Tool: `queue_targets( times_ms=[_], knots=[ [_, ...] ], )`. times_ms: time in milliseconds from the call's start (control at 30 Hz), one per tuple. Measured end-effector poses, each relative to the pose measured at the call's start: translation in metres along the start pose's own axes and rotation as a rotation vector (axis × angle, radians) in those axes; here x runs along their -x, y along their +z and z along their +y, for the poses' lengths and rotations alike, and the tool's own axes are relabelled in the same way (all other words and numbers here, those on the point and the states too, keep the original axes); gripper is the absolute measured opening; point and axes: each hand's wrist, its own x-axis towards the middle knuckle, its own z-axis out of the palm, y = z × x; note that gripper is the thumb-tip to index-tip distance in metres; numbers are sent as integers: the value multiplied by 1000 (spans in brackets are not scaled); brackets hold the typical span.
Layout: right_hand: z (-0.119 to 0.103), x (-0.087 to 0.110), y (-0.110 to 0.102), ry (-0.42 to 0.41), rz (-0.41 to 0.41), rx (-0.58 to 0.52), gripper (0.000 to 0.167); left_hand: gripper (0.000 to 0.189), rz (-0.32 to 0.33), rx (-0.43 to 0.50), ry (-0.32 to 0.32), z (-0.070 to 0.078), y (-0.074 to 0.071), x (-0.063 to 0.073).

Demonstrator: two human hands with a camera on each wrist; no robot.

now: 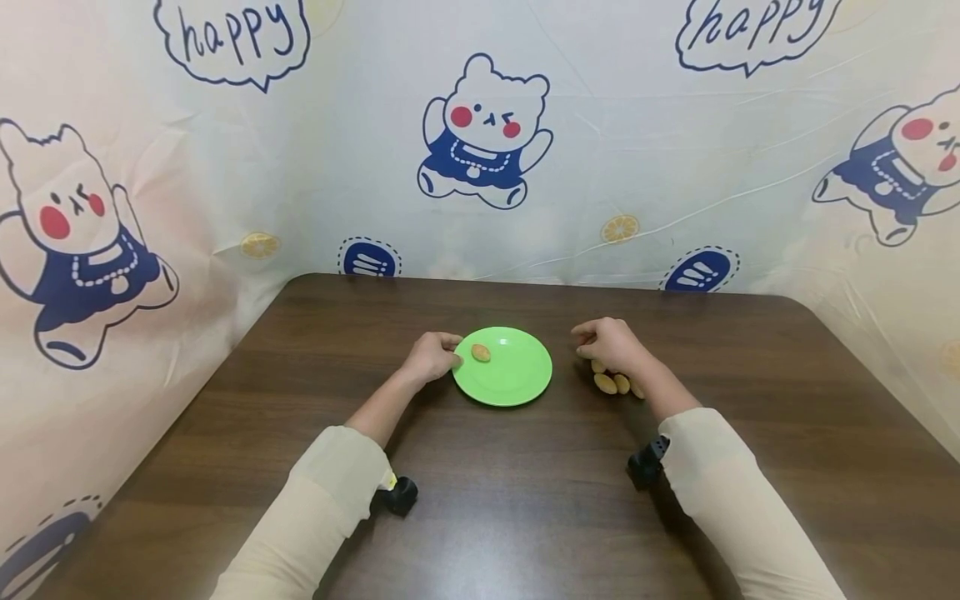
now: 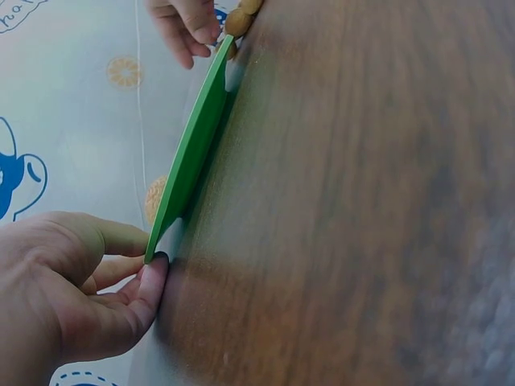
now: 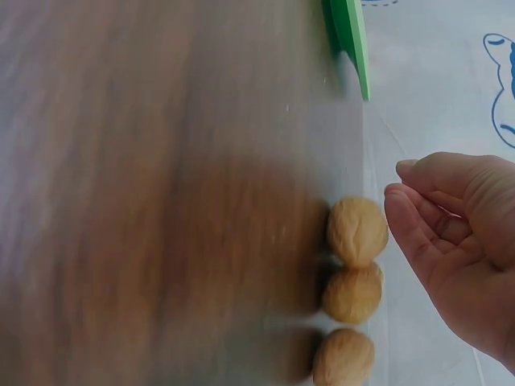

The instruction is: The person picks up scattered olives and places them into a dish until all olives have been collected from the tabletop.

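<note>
A green plate [image 1: 504, 385] lies on the brown table, with one walnut [image 1: 481, 352] on its left part. My left hand [image 1: 431, 357] pinches the plate's left rim; in the left wrist view the thumb is under the edge and the fingers are above it. To the right of the plate, my right hand [image 1: 613, 343] hovers just above several walnuts [image 1: 605, 384]. Its fingers are loosely bent, and nothing shows between thumb and fingertips in the right wrist view. The hand and forearm partly cover the walnuts in the head view.
The brown wooden table [image 1: 517, 500] reaches back to a patterned cloth [image 1: 600, 167] with cartoon bears, which also hangs at both sides. Black wrist cameras sit below both cuffs, the left one [image 1: 401, 497] and the right one [image 1: 647, 465], close to the tabletop.
</note>
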Motion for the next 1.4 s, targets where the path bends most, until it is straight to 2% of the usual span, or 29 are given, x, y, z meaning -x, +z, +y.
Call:
queue_targets(
  times_ms=[200, 733, 1133, 1400],
  knots=[
    [9, 6, -3, 26, 11, -3, 36, 43, -2, 11, -1, 0, 0, 0],
    [31, 23, -17, 78, 112, -18, 33, 44, -10, 15, -4, -3, 0, -2],
    [42, 27, -24, 126, 178, 31, 35, 44, -6, 4, -14, -1, 1, -3],
    [49, 31, -26, 196, 164, 54, 37, 44, -4, 2, -15, -2, 0, -3]
  ],
)
